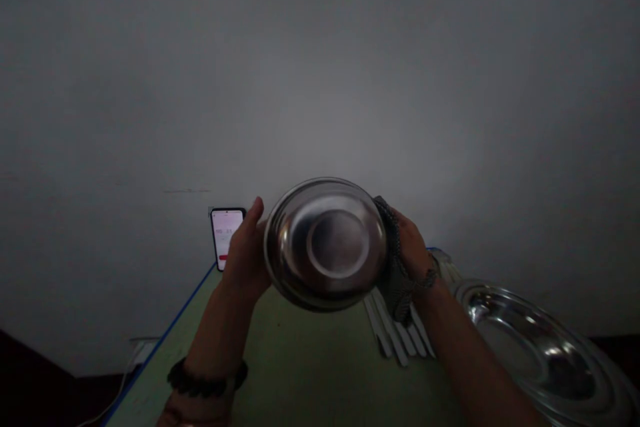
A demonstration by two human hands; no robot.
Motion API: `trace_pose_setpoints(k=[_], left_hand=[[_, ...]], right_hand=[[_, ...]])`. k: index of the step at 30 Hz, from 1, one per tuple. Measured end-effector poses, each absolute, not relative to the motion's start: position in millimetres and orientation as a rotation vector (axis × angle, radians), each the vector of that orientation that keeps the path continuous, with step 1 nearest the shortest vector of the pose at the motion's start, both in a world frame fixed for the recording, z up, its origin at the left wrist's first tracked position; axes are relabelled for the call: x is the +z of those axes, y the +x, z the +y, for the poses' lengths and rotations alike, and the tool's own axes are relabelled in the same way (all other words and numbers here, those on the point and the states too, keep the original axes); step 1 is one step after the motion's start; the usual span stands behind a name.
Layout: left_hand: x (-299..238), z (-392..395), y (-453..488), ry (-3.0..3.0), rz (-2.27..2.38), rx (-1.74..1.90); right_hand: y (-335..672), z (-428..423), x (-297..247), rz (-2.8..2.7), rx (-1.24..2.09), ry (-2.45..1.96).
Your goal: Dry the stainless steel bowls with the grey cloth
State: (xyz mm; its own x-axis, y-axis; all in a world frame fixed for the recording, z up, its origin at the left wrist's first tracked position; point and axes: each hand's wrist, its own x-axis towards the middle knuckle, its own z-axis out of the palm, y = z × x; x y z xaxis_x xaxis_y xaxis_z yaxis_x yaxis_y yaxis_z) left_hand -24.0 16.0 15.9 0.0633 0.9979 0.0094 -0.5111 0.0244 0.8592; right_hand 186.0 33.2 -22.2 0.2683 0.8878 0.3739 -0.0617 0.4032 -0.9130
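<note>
A shiny metal bowl point(337, 244) is held up above the table, its round base turned toward me. My left hand point(249, 254) grips its left rim, thumb pointing up and the other fingers hidden behind the bowl. On the opposite side, my right hand point(411, 244) is closed on a dark patterned cloth point(399, 280), which presses against the bowl's right rim. Part of the cloth hangs down below that hand. Several pale-handled utensils point(397, 337) lie on the table under the cloth; their kind is hard to make out.
A large metal basin point(530, 347) stands at the right, partly behind my right forearm. A phone point(225, 234) with a lit screen leans on the grey wall point(320, 67) at the back left. The green table point(300, 374) has a blue edge; a white cable point(120, 384) hangs left of it.
</note>
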Motion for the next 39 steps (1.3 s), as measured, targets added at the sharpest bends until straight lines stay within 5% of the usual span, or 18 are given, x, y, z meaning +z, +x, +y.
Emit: trace_pose_setpoints(k=[10,15,30,39], left_hand=[[-5.4,21.1,25.5,0.559,0.634,1.746],[-3.8,3.3,49.3,0.596,0.351,1.523],[-10.4,0.3,39.1,1.194,0.79,1.444],[5.4,0.4,39.0,0.782,0.575,1.354]], right_hand=[[173.1,28.0,-33.7,-0.919,0.585,-1.08],[153.0,24.0,-40.5,-0.954,0.43,-1.09],[143.6,9.0,-37.7,-1.584,-0.134,-0.92],[146.5,11.2,-39.4,-1.624,-0.268,-0.857]])
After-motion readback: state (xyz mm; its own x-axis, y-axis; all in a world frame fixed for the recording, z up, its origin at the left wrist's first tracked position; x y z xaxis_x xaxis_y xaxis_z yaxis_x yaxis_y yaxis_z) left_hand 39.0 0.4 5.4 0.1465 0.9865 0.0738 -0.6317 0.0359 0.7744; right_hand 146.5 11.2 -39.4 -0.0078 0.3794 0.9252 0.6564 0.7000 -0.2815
